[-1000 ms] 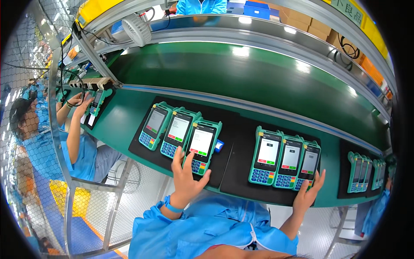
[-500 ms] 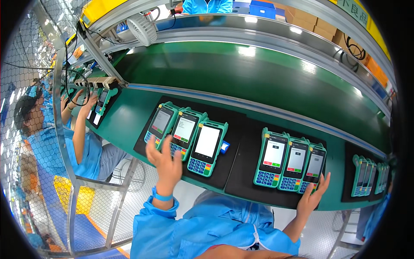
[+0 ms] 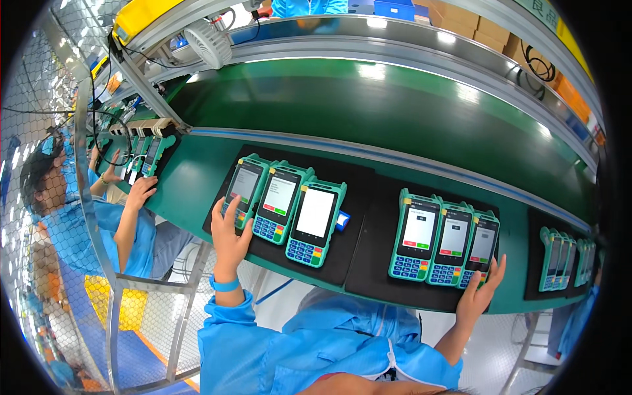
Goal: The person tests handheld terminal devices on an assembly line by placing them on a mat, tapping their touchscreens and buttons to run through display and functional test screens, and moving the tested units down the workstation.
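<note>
Three green-cased card payment terminals lie on the left black mat (image 3: pixel 342 273). My left hand (image 3: pixel 230 237) is at the lower end of the leftmost terminal (image 3: pixel 245 184), fingers spread over its keypad and partly hiding it. Beside that lie the middle terminal (image 3: pixel 281 192) and a third terminal (image 3: pixel 312 214) with a blank white screen. Three more rest side by side on the right mat: a left one (image 3: pixel 419 227), a centre one (image 3: pixel 453 234) and a right one (image 3: pixel 483 245). My right hand (image 3: pixel 480 289) is open at the lower right edge of that last one; contact is unclear.
A green conveyor belt (image 3: pixel 296 92) runs behind the bench, below a white fan (image 3: pixel 208 45). Further terminals (image 3: pixel 556 260) stand at the far right. A co-worker (image 3: pixel 99 217) sits on the left beyond a mesh partition. A small blue object (image 3: pixel 342 220) touches the third terminal.
My left hand has moved left and slightly down, from the middle terminal to the leftmost one. My right hand stays by the rightmost terminal. The co-worker's nearer hand has come down toward the bench edge.
</note>
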{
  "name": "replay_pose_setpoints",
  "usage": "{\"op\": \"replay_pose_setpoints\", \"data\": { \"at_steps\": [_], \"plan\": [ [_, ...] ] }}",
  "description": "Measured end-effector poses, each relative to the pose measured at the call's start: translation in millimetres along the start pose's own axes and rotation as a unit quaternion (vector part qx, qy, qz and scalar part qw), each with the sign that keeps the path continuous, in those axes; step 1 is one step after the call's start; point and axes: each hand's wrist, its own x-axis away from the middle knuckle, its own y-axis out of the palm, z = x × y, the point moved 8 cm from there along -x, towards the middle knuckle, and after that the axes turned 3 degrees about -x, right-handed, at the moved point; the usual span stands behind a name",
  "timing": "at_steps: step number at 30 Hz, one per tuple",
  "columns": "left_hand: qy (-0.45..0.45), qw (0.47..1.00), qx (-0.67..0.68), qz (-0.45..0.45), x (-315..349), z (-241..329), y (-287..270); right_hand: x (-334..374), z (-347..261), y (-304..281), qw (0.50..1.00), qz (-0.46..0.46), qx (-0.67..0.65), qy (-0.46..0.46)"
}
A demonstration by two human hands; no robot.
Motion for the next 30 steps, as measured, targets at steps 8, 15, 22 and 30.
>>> {"op": "replay_pose_setpoints", "data": {
  "at_steps": [8, 15, 22, 30],
  "plan": [
    [0.005, 0.999, 0.047, 0.017, 0.9, -0.9, 6.8, 6.6, -21.9, -10.8, 0.988, 0.023, 0.118, -0.097],
    [0.0, 0.988, 0.131, 0.077, 27.8, 3.4, -7.8, 20.9, -73.5, 23.8, 0.985, -0.025, 0.093, -0.144],
    [0.142, 0.958, 0.233, 0.089, 51.7, 129.6, 9.5, 19.7, -65.0, 28.4, 0.977, -0.069, 0.178, -0.097],
    [0.207, 0.899, 0.291, -0.253, 63.8, 274.0, 64.9, 20.3, -58.6, 3.0, 0.993, 0.011, 0.051, -0.106]
  ]
}}
